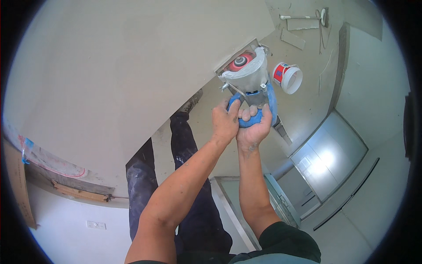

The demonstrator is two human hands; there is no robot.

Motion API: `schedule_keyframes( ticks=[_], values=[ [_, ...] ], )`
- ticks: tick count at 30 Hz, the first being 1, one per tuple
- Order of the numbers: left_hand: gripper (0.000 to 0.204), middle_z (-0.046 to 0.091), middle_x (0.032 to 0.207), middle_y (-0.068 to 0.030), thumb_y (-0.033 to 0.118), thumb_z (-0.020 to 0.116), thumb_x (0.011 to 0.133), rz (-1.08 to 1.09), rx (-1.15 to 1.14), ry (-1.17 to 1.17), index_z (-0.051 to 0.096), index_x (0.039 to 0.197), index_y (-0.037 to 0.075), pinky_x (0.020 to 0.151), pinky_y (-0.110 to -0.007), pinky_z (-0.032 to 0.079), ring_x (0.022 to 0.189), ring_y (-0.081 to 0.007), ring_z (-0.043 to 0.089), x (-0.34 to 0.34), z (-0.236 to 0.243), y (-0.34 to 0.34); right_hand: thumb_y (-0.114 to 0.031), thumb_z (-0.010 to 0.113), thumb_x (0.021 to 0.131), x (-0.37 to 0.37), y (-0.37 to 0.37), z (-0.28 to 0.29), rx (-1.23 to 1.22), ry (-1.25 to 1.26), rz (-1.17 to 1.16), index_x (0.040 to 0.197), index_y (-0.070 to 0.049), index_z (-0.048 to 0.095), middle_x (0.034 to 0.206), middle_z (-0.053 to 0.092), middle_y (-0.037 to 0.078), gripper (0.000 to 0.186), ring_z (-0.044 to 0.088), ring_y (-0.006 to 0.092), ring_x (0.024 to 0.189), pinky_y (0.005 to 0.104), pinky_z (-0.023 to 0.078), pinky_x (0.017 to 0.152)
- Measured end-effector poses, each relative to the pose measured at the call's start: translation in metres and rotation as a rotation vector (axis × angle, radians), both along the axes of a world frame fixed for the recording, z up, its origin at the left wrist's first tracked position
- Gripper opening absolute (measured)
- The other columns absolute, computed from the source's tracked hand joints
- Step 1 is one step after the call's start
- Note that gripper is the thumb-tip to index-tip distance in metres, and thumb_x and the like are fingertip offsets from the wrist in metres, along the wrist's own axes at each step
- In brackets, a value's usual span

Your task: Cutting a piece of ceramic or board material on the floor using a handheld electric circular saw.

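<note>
Your left hand (225, 121) and right hand (254, 127) are both clamped around the blue handle of a power cutter (250, 81). Its dusty guard and red disc press against the grey wall panel (123, 66). A white bucket (288, 77) sits just beside it on the floor (307, 110).

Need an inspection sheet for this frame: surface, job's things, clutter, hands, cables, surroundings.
Surface: large pale board, its cut edge running to the tool.
Job's things: blue power cutter with grey guard and red disc, at the board edge.
Clutter: white-and-red bucket; board offcuts on the floor.
Hands: left hand and right hand both grip the blue handle.
Cables: thin cord on the floor near the offcuts.
Surroundings: grey floor, glossy panel, dark trouser legs.
</note>
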State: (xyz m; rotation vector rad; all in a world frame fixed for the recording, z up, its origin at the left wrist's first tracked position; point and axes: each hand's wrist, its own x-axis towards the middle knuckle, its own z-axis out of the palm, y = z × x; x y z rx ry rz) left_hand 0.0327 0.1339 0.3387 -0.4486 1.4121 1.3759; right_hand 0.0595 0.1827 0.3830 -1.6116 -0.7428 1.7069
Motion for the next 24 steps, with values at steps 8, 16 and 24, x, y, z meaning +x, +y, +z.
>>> schedule_keyframes(
  ticks=[8,16,24],
  values=[
    [0.033,0.067,0.081,-0.0255,0.022,0.058,0.090,0.004,0.001,0.002,0.066,0.105,-0.007,0.071,-0.040,0.050,0.074,-0.0300,0.067,-0.001,0.002,0.000,-0.031,0.048,0.097,0.001,0.000,0.000,0.002,0.011,0.016,0.085,-0.013,0.047,0.067,0.047,0.001,0.022,0.046,0.0152,0.056,0.0348,0.044,0.059],
    [0.034,0.066,0.080,-0.0257,0.022,0.059,0.089,-0.012,-0.007,0.043,0.066,0.106,-0.007,0.071,-0.041,0.050,0.074,-0.0319,0.067,-0.006,0.005,-0.001,-0.031,0.048,0.097,0.000,-0.002,0.000,0.026,0.030,0.004,0.087,-0.012,0.047,0.067,0.046,0.001,0.022,0.045,0.0149,0.055,0.0341,0.043,0.057],
    [0.035,0.065,0.077,-0.0264,0.025,0.060,0.089,-0.031,-0.009,0.087,0.067,0.101,-0.007,0.069,-0.043,0.049,0.071,-0.0378,0.065,-0.006,0.001,0.000,-0.031,0.048,0.097,-0.004,-0.001,0.000,0.032,0.021,-0.020,0.082,-0.011,0.046,0.066,0.045,0.001,0.026,0.044,0.0148,0.054,0.0339,0.043,0.056]
  ],
)
